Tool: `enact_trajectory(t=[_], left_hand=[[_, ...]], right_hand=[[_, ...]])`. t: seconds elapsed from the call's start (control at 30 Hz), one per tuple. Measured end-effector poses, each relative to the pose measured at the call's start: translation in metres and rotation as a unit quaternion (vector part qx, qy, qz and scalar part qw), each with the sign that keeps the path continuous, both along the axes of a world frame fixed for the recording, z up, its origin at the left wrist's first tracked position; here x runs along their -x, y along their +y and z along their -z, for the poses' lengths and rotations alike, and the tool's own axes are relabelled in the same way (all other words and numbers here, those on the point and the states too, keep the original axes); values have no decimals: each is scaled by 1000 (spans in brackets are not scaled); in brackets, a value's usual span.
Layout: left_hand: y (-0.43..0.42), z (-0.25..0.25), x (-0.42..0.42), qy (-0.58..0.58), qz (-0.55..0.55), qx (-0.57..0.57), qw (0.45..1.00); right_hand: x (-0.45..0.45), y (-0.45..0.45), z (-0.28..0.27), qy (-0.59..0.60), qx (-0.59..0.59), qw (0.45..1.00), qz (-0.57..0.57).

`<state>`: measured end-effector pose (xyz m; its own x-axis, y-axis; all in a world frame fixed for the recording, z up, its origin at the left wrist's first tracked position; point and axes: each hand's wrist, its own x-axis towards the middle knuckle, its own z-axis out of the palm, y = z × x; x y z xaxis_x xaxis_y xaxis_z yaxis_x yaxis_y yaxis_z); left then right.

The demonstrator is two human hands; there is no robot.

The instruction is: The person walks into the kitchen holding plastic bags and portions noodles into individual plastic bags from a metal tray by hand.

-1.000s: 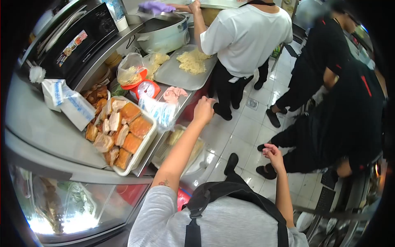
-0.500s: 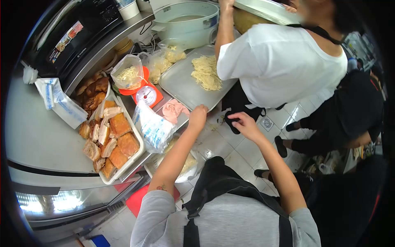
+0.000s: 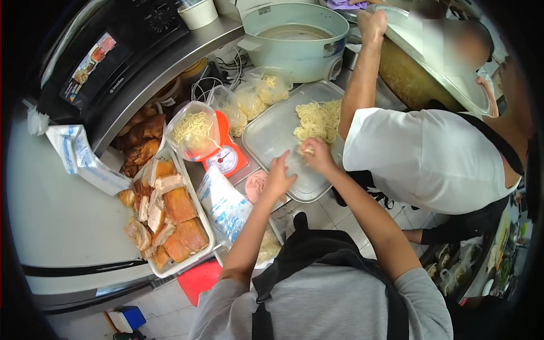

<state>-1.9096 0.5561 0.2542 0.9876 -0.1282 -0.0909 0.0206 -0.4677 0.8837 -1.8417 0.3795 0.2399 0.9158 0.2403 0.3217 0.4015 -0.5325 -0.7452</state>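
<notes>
Yellow noodles (image 3: pixel 318 120) lie in a heap on the right part of a metal tray (image 3: pixel 266 136). At the heap's lower edge is my right hand (image 3: pixel 317 155), its fingers curled together at the noodles; what they grip is too small to make out. My left hand (image 3: pixel 280 178) hovers over the tray's near edge with its fingers apart, holding nothing. Left of the tray, an orange scale (image 3: pixel 233 160) carries an open plastic bag of noodles (image 3: pixel 194 131). A pink cloth (image 3: pixel 256 186) lies beside my left wrist, partly hidden.
Bagged noodles (image 3: pixel 249 102) sit behind the tray, near a large pot (image 3: pixel 294 37). A white tray (image 3: pixel 211 241) holds cut meat at left, beside plastic packaging (image 3: pixel 218 195). A co-worker in a white shirt (image 3: pixel 419 153) stands close at right, one hand on a large metal vessel (image 3: pixel 396 73).
Both my hands have moved forward over the tray, and my right hand has reached the noodles. The view has come closer to the counter. The co-worker appears further right.
</notes>
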Motion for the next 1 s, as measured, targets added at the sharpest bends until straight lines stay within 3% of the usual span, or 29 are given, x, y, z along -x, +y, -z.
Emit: enact_trajectory(t=[0.1,0.13,0.23,0.3,0.37,0.4,0.53,0.63,0.73,0.8,0.83,0.93,1.0], left_hand=[[12,38,-45,-116,-22,103,988],[10,4,-48,1,-25,262,965],[11,-22,-67,-65,22,335,940],[5,-53,-66,-18,-15,394,919],[-2,-91,-62,55,-82,478,873],[0,-105,-65,25,-63,517,853],[11,-124,-75,-52,-8,450,891],[8,-102,-85,-172,18,298,939],[11,-83,-91,-95,-3,332,939],[12,-74,-94,-58,-22,367,928],[11,-67,-99,-80,-31,353,932],[15,-53,-103,-132,-74,277,949],[23,-59,-102,-148,-122,180,965]], right_hand=[[10,45,-56,-87,-100,990,51],[10,53,-73,-47,-131,989,56],[8,59,-117,60,-201,976,64],[8,57,-138,120,-221,966,60],[3,56,-134,3,-201,978,54],[1,54,-132,-56,-191,979,53],[-6,46,-126,-69,-164,984,16],[-8,40,-128,26,-222,974,34],[-12,37,-112,7,-198,978,62],[-5,37,-113,112,-199,969,99],[-3,38,-113,164,-198,959,115],[-10,29,-76,150,-145,973,98],[-13,24,-47,91,-136,974,154]])
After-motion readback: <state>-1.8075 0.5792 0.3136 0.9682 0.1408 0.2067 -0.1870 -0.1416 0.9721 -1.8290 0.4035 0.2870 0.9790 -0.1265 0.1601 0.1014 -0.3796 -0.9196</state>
